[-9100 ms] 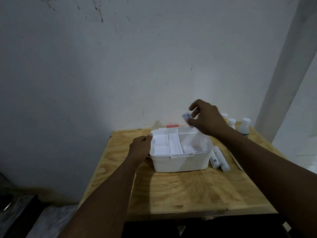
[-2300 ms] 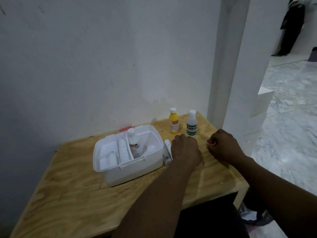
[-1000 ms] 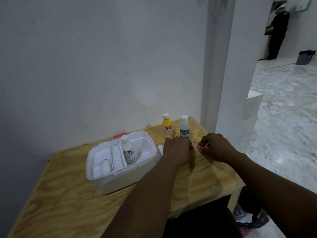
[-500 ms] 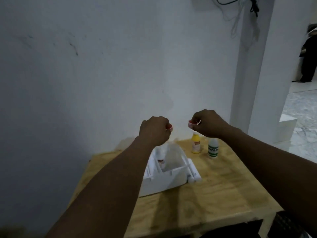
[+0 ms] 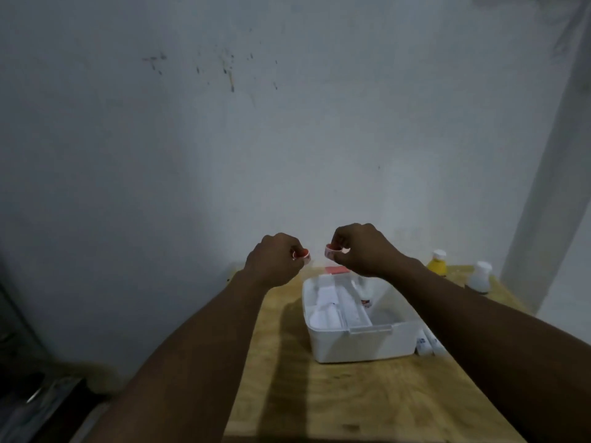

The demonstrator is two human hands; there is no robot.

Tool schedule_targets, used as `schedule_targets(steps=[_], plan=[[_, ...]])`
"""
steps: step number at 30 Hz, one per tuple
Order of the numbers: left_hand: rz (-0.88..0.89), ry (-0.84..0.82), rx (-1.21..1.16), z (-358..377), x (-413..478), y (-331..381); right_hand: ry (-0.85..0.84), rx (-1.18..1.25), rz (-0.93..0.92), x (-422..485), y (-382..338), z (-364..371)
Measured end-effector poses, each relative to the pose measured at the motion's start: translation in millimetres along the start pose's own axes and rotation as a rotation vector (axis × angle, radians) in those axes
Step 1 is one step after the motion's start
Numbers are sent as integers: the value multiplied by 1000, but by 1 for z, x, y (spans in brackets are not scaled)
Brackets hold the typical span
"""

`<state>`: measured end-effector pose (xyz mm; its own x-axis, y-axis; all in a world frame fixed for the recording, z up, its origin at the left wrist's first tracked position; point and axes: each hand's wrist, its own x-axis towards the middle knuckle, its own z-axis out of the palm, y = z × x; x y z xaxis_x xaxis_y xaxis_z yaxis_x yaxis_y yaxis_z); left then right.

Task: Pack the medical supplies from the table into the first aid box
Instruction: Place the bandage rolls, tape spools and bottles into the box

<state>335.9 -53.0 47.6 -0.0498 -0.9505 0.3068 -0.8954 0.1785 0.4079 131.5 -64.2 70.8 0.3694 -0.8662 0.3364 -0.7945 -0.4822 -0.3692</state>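
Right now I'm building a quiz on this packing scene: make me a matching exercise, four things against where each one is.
Things:
1. small red-and-white roll
2. yellow bottle
3. first aid box
4. white tubes

Places:
A. lying on the table against the box's right side
B. open on the wooden table, below the hands
C. pinched in the right hand
D. standing at the table's far right, beside a white bottle

Pairs: 1-C, 2-D, 3-B, 4-A
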Motion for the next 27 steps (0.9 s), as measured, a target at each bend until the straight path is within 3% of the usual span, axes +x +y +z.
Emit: schedule_targets(steps=[13,27], plan=[[36,-191,-97,31,-8,-8,-99,-113,-24,-13,17,51],[47,-316,18,36,-15,-8,-11,-193,-72,-18,12,69]])
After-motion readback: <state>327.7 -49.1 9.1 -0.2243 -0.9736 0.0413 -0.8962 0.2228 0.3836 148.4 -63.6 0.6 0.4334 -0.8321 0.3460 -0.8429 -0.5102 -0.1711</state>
